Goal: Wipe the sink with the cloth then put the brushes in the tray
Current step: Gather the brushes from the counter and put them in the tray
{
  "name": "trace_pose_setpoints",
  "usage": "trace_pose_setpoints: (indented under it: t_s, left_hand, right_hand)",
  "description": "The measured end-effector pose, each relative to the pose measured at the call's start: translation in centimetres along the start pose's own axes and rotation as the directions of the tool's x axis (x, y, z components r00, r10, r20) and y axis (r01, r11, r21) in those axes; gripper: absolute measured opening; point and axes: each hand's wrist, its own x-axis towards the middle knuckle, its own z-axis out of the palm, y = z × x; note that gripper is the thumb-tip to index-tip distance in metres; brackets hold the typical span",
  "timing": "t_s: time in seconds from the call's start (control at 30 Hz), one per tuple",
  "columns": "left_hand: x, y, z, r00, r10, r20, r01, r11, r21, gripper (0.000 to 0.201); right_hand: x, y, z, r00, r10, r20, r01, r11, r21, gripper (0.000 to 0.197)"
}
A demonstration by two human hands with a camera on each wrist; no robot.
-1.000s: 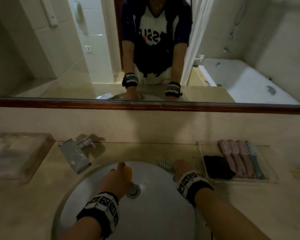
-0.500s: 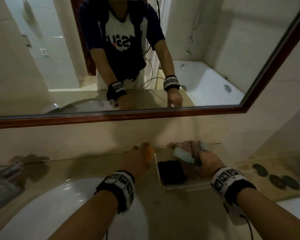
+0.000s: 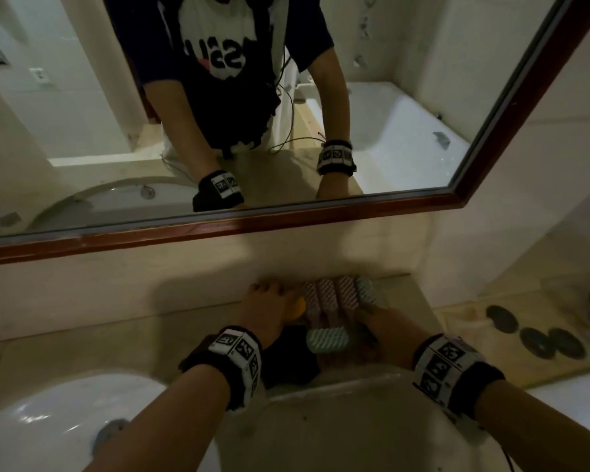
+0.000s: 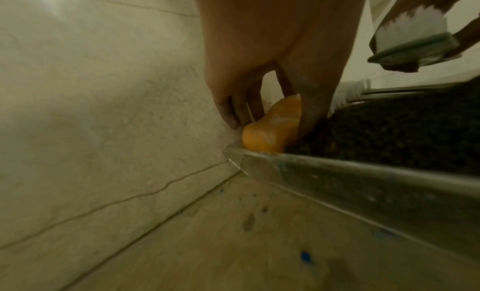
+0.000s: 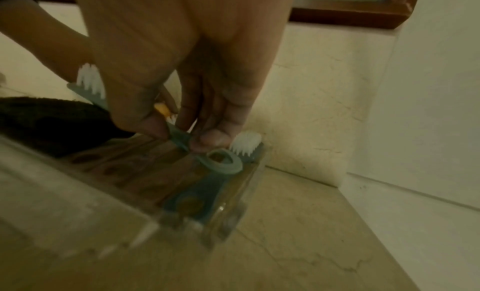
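Note:
My left hand [image 3: 269,303] holds an orange brush [image 3: 298,306] low over the far left corner of the clear tray [image 4: 363,176]; its fingers and thumb curl round the orange brush [image 4: 275,129]. My right hand [image 3: 377,321] pinches the handle of a teal brush [image 3: 327,339] just above the tray, bristles up. In the right wrist view the right hand [image 5: 184,135] pinches that handle [image 5: 179,136]. Several pink brushes [image 3: 324,296] and another teal brush [image 3: 365,291] lie in the tray. The dark cloth [image 3: 286,364] sits at the tray's left end.
The white sink [image 3: 48,424] is at the lower left, beside the tray. A mirror with a wooden frame [image 3: 218,229] runs along the back wall. Dark oval stones [image 3: 535,338] lie on a mat to the right. The side wall [image 5: 428,110] stands close beyond the tray.
Both hands have moved right from the sink to the tray, carrying the orange and teal brushes, and have come lower over it. The head view has swung right with them.

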Motion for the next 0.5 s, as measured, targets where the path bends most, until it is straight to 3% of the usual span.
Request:
trace_pose_setpoints:
  t_s: [0.1,0.33,0.5]
  left_hand:
    - [-0.2,0.1,-0.1,1.0,0.022,-0.007,-0.022,1.0,-0.021,0.062]
    - [-0.3,0.2,0.0,1.0,0.002,-0.01,-0.002,0.999,-0.043,0.072]
    - [-0.5,0.1,0.6,0.998,-0.023,-0.066,0.019,0.998,-0.065,0.053]
  right_hand:
    - [0.0,0.3,0.5,0.999,-0.037,-0.005,0.037,0.999,0.036,0.065]
    - [-0.4,0.1,0.8,0.999,-0.039,-0.008,0.039,0.997,0.064,0.061]
    - [-0.6,0.5,0.9,0.998,-0.051,-0.038,0.054,0.993,0.101,0.064]
